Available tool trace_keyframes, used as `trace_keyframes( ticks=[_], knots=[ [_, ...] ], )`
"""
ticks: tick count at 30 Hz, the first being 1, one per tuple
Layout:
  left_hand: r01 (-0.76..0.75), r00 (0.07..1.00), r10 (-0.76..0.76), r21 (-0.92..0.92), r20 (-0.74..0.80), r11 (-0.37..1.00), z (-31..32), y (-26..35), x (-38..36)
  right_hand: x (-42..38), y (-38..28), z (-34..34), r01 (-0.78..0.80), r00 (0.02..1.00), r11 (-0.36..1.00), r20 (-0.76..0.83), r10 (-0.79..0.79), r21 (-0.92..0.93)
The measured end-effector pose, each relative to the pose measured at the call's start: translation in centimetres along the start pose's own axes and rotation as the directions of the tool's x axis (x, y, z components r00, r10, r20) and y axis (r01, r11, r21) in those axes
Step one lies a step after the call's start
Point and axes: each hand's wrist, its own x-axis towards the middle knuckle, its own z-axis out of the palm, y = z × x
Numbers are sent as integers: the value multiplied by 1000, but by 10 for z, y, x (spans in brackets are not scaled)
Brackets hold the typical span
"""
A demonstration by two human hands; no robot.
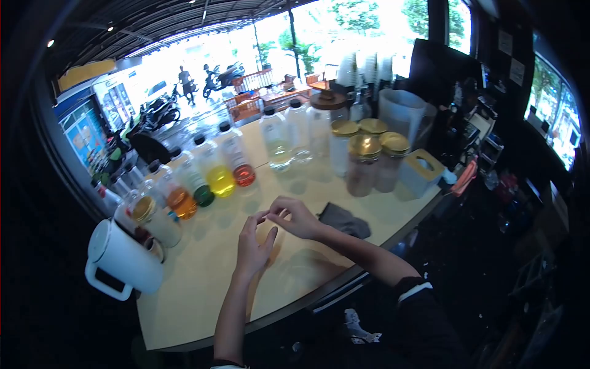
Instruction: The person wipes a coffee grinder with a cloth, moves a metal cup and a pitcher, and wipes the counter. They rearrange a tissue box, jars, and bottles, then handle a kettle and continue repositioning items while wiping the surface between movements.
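My left hand (pixel 253 248) is raised over the pale counter, its thumb apart from the stretched fingers. My right hand (pixel 296 219) meets it at the fingertips, with its thumb and fingers bent into a pinch. Whether anything small sits between them is too fine to make out. Just right of my right hand, a folded dark grey cloth (pixel 345 221) lies on the counter. Beyond my hands stand clear bottles with black caps, among them one with yellow liquid (pixel 221 179) and one with red liquid (pixel 244 174).
The counter (pixel 190 295) curves along its front edge. At its left end stands a white pitcher (pixel 126 258) beside a gold-lidded jar (pixel 161 222). Several gold-lidded canisters (pixel 362 169) and a tissue box (pixel 421 173) occupy the right side. Stacked cups (pixel 365 69) rise behind; a person (pixel 185 83) is outside.
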Motion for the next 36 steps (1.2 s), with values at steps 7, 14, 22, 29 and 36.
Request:
trace_keyframes(
  ticks=[7,14,22,29,36],
  knots=[
    [-67,992,27,-343,-119,937,193,47,102,-69,-15,-171,-43,927,951,-368,-77,-307],
    [5,973,-99,-411,-208,912,276,64,148,-107,-10,-239,-108,939,925,-342,-24,-363],
    [-100,956,-33,-427,-293,899,233,85,160,-100,20,-237,-193,941,938,-325,94,-287],
    [-168,965,78,-361,-249,917,136,86,98,-46,22,-164,27,995,998,-96,-32,-57],
    [22,976,-75,-250,-203,968,3,33,15,2,4,-17,-38,995,980,98,18,198]
  ],
)
